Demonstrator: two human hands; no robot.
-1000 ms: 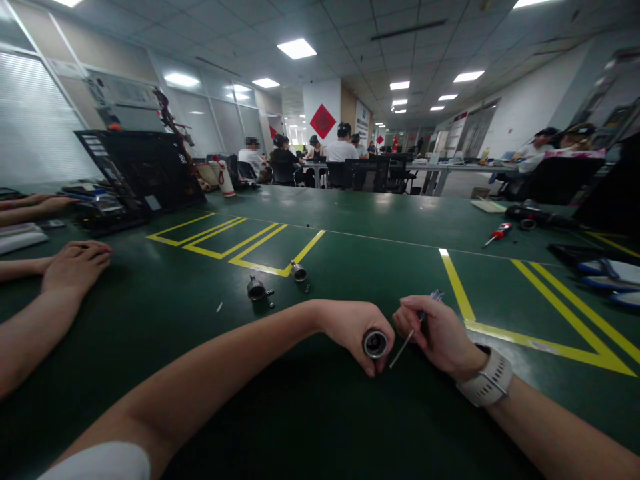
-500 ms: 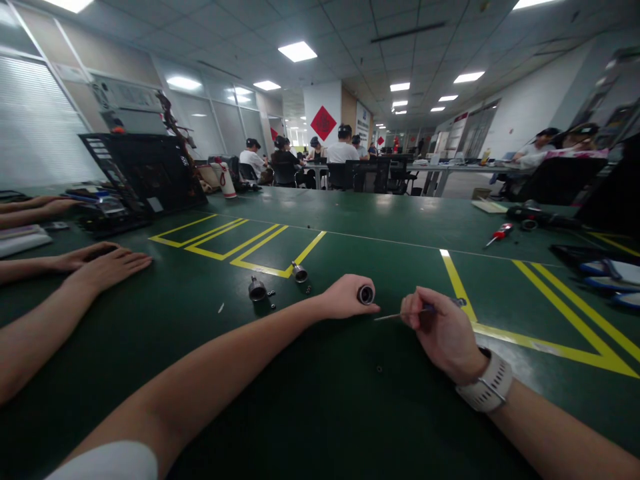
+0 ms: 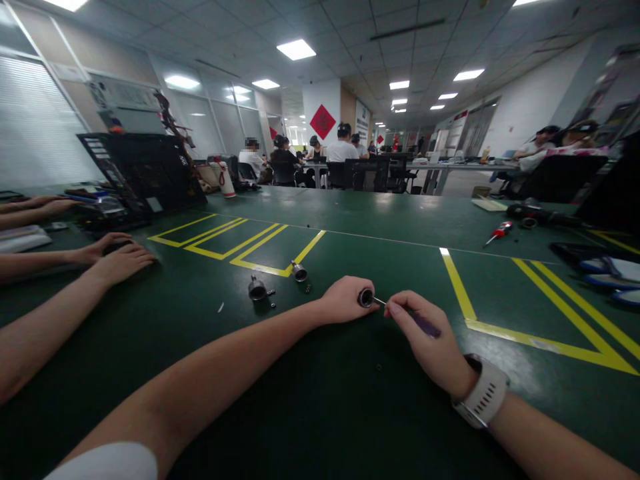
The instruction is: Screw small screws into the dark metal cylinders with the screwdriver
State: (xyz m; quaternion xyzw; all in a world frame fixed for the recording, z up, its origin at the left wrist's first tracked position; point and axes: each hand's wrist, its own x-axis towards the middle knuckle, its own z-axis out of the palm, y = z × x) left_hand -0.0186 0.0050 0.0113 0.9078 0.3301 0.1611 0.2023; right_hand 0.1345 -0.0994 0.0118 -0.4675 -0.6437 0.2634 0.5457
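Observation:
My left hand rests on the green table mat, fingers closed round a small dark metal cylinder whose open end faces right. My right hand, with a white watch at the wrist, pinches a thin screwdriver with a dark handle. Its metal tip reaches into the cylinder's open end. Two more small metal cylinders lie on the mat to the left of my left hand, with a few tiny screws beside them. One small screw lies below my hands.
Another person's hands lie flat on the mat at the left. An open black laptop stands at the far left. A red-handled screwdriver and dark tools lie at the far right. Yellow tape lines mark the mat. People sit at desks behind.
My left hand carried the cylinder away from me and laid it on the mat. My right hand swung the screwdriver round until its tip met the cylinder's opening. The neighbour's hands slid rightwards.

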